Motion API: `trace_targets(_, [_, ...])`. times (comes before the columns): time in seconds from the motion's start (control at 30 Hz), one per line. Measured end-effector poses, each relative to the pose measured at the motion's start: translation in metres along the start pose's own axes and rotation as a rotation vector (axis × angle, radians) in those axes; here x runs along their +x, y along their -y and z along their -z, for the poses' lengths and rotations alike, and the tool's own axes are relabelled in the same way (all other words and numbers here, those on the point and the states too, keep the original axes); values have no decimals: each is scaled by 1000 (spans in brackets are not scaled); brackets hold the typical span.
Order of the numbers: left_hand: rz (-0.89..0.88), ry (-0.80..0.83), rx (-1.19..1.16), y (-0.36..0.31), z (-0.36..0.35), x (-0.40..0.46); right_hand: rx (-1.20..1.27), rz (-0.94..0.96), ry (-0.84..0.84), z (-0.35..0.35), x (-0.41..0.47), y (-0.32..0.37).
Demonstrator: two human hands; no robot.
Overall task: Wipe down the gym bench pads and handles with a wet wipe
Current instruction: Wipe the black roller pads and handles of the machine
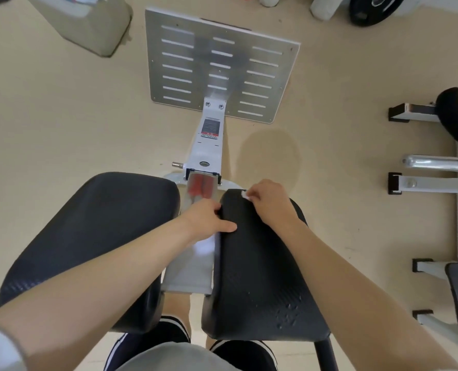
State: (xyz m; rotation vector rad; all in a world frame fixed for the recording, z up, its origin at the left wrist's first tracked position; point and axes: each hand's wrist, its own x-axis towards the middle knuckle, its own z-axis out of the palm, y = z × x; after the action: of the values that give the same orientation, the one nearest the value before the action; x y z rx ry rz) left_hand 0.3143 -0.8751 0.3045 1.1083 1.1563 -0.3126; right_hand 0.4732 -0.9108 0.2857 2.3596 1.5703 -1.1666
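Nearest the camera, below the right pad (260, 266), are the person's grey shirt hem and dark shorts with white stripes, seen between two bare forearms. The right pad is black and textured, with a few wet-looking spots on its near end. To its left, across a narrow gap that shows the white frame (193, 271), lies the left pad (88, 236), of the same black material and angled outward. The left hand (209, 219) reaches over that gap and grips the inner edge of the right pad, thumb flat on top, fingers curled down out of sight. The right hand (269, 202) rests on the far end of the right pad, closed on a wipe (245, 194); only a small white scrap of it shows at the fingertips, against the pad's far left corner. The two hands are close but not touching. Beyond the right pad the white frame runs away from the camera, with a red part under a clear cover, a label, and then a slotted metal footplate (222, 65) on the beige floor. A dull round patch marks the floor just past the right pad. Right of the right pad stand white rack legs with black end caps and a chrome bar (439, 163). Far beyond the pad are a grey bin (88, 22) on the left and a black weight plate (375, 9) on the right.
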Motion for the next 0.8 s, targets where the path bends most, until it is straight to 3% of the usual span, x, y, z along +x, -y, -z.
trace_targets(0.17, [26, -11, -130, -1, -4, -3, 168, -315, -148, 14, -23, -51])
trace_targets(0.3, [37, -50, -215, 4, -7, -6, 269, -473, -185, 17, -24, -55])
trace_targets(0.37, [51, -66, -233, 6, -9, -5, 254, -412, -181, 9, -18, -34])
trace_targets(0.53, [31, -131, -211, 9, -16, -10, 177, -29, -28, -19, -12, 48])
trace_targets(0.63, [31, -119, -176, 10, -13, -22, 139, 121, 9, -22, -15, 57])
trace_targets(0.8, [35, 15, -232, 19, -16, -43, 129, -93, -21, 5, -14, -6])
